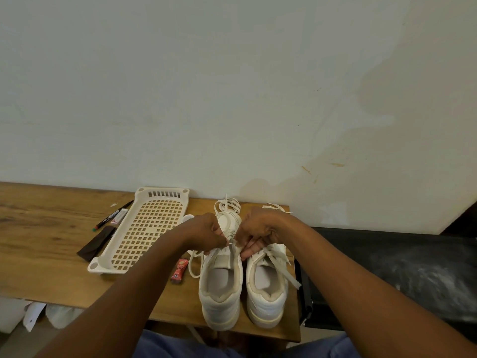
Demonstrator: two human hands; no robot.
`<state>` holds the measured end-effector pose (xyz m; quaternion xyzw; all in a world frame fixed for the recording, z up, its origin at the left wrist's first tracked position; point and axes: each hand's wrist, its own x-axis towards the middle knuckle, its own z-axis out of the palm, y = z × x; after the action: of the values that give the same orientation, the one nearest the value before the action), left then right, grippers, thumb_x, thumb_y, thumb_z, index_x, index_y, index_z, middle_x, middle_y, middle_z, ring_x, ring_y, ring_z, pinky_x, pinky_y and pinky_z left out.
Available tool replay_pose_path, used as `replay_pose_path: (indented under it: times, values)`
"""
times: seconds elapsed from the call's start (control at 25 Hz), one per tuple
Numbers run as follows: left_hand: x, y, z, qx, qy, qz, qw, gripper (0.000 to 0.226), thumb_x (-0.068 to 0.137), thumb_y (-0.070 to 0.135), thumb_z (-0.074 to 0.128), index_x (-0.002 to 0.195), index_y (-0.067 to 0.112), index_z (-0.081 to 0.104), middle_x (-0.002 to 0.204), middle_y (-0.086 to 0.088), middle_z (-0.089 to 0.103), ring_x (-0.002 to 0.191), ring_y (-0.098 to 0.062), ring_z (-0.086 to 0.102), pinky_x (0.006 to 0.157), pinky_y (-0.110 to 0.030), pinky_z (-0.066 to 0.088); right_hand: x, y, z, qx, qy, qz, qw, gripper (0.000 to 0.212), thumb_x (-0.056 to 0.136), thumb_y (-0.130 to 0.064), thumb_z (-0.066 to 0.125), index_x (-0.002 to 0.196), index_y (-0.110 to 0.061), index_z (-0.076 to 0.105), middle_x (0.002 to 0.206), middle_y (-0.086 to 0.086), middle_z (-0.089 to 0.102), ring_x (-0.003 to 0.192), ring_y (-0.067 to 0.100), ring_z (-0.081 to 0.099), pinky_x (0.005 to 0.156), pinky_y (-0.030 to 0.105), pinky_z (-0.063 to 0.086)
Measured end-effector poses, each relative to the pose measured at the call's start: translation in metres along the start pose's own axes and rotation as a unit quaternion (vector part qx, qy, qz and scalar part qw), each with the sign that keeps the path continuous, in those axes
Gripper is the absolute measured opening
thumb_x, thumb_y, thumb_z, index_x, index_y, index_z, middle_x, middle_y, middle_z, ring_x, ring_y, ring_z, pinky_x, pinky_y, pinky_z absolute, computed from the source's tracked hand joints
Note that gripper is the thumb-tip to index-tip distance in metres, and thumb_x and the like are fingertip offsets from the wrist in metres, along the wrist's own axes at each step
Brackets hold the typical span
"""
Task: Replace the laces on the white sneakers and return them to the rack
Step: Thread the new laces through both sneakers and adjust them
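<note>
Your left hand: centre frame, fingers curled, pinching | your right hand: just beside it, fingers curled, pinching | both bare forearms: rising from the lower corners, converging.

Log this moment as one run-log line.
left hand: pinches white flat lace | right hand: pinches same lace | left white leather sneaker: lacing underway

The desk is brown wood with dark grain lines and a soft shine. The rack looks like hard cream plastic, smooth, full of little square holes. The two sneakers look like smooth white leather, matt, with soft cloth inside. Their laces are flat white cloth. The small red packet is shiny. The wall is painted, matt and stained.
</note>
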<state>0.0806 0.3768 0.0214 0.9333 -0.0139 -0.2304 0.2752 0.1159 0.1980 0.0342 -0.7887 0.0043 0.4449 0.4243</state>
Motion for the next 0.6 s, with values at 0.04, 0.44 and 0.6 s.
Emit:
replay_pose_path:
  times: [0.04, 0.44, 0.6]
  values:
    - [0.0, 0.0, 0.0, -0.001, 0.001, -0.003, 1.0, 0.031, 0.091, 0.023, 0.071, 0.064, 0.008, 0.068, 0.058, -0.003, 0.064, 0.052, -0.011, 0.058, 0.058, -0.025, 0.049, -0.001, 0.0, 0.0, -0.003, -0.001, -0.001, 1.0, 0.028, 0.096, 0.008, 0.062, 0.122, 0.019, 0.062, 0.098, 0.028, 0.072, 0.101, 0.04, 0.073, 0.1, 0.045, 0.057]
    - [-0.003, 0.0, -0.01, -0.049, 0.041, 0.024, 0.998, 0.01, 0.082, 0.028, 0.083, 0.091, 0.025, 0.08, 0.09, 0.004, 0.076, 0.082, -0.013, 0.069, 0.078, -0.031, 0.057, 0.001, -0.002, 0.009, -0.142, 0.07, -0.067, 0.985, 0.013, 0.088, 0.004, 0.075, 0.101, 0.005, 0.075, 0.086, 0.019, 0.078, 0.084, 0.034, 0.079, 0.084, 0.046, 0.065]
    - [-0.01, 0.007, -0.014, -0.047, -0.002, 0.049, 0.998, 0.036, 0.083, 0.027, 0.082, 0.117, 0.032, 0.072, 0.112, 0.022, 0.061, 0.098, 0.003, 0.055, 0.08, -0.016, 0.042, -0.01, -0.005, 0.006, -0.166, 0.131, -0.115, 0.971, 0.024, 0.093, -0.022, 0.075, 0.093, 0.002, 0.076, 0.077, 0.016, 0.077, 0.075, 0.033, 0.078, 0.074, 0.044, 0.066]
